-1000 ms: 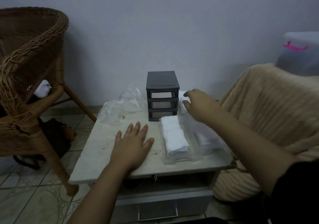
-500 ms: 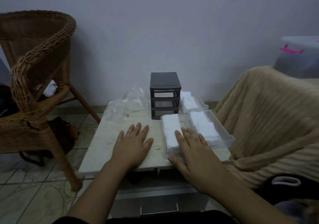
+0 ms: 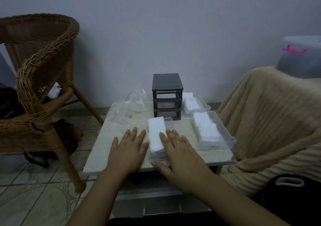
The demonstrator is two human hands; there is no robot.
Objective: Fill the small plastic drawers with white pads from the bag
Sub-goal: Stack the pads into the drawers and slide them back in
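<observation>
Pale tabletop (image 3: 107,138) carries the white pads (image 3: 156,130), heaped in a clear drawer (image 3: 168,119) before the dark frame (image 3: 167,93). I judge them soft, light and easily shed, so I would lift the stiffer drawer by its sides. My right hand (image 3: 180,152) lies spread, fingertips on them; my left hand (image 3: 128,149) rests flat beside.

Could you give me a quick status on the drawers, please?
Left hand flat on table, right hand on near drawer, both open. Right drawer and far drawer also out of frame, all holding pads. Nothing blocking.
</observation>
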